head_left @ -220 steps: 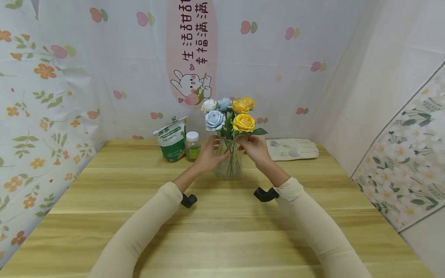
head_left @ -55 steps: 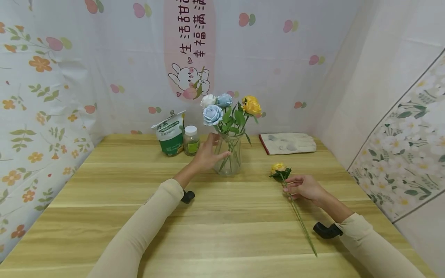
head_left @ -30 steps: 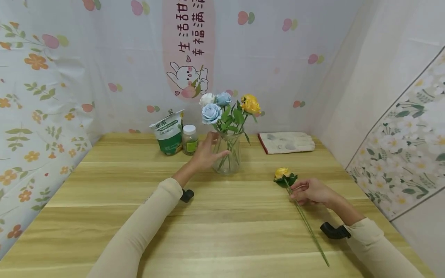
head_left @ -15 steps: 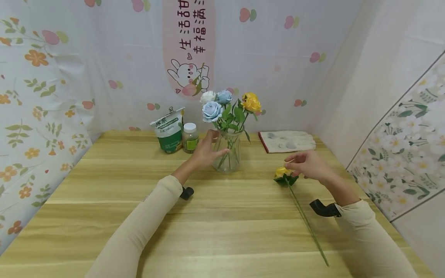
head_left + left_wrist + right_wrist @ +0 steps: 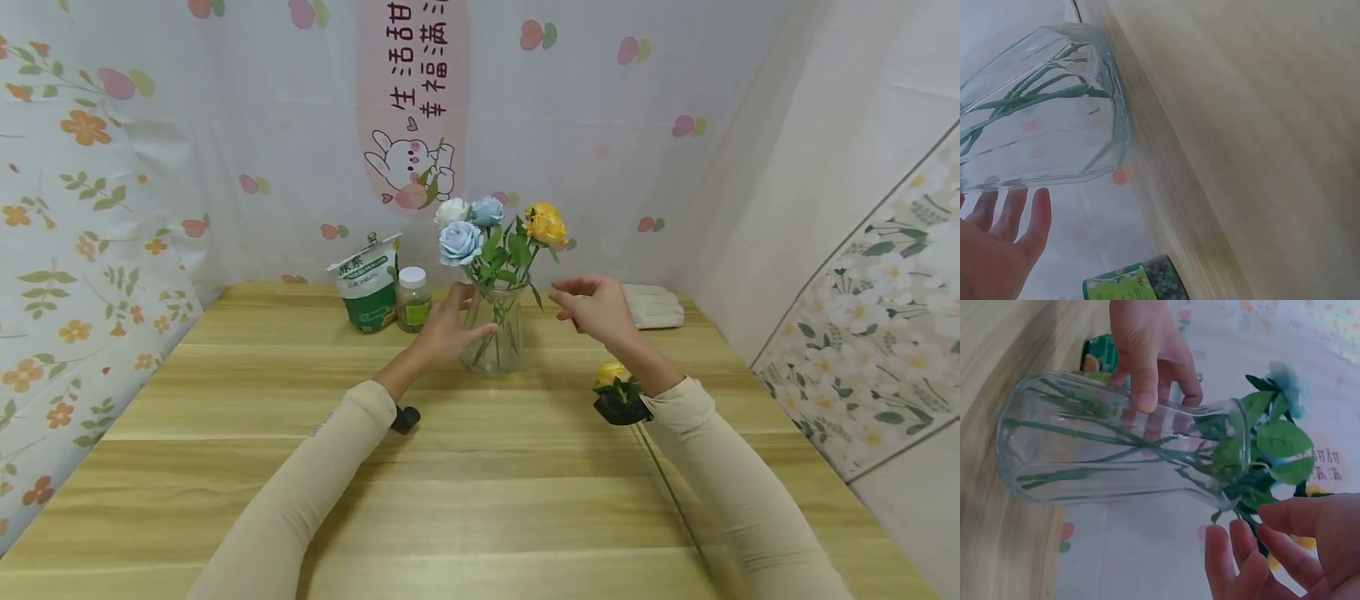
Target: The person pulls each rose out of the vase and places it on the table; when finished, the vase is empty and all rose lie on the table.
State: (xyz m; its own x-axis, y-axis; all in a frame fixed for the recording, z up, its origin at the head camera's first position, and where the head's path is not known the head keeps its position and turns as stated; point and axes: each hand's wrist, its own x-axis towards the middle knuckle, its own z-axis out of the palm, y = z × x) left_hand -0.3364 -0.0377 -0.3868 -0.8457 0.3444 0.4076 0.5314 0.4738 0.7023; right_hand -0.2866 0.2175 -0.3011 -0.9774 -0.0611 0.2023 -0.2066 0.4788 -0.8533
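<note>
A clear glass vase point(image 5: 491, 354) stands upright on the table, holding white, light-blue and yellow roses on green stems. Round its left side my left hand point(image 5: 444, 332) grips it, thumb in front and fingers behind, as the right wrist view shows. The left wrist view has the fingertips point(image 5: 1040, 199) right at the glass wall. My right hand point(image 5: 596, 310) is empty, its fingers loosely bent beside the vase's mouth, close to the leaves point(image 5: 1285, 440). A single yellow rose point(image 5: 611, 373) lies on the table under the right wrist, its stem partly hidden by the forearm.
Behind and left of the vase stand a green-and-white pouch point(image 5: 369, 287) and a small white-capped jar point(image 5: 413, 302). A pale work glove point(image 5: 656, 307) lies at the back right, partly covered by my right hand. Printed cloth hangs behind the wooden table point(image 5: 465, 500).
My right hand has let go of the yellow rose, leaving it on the table, and moved left to the vase. That rose stood in the vase earlier. My left hand stays at the vase.
</note>
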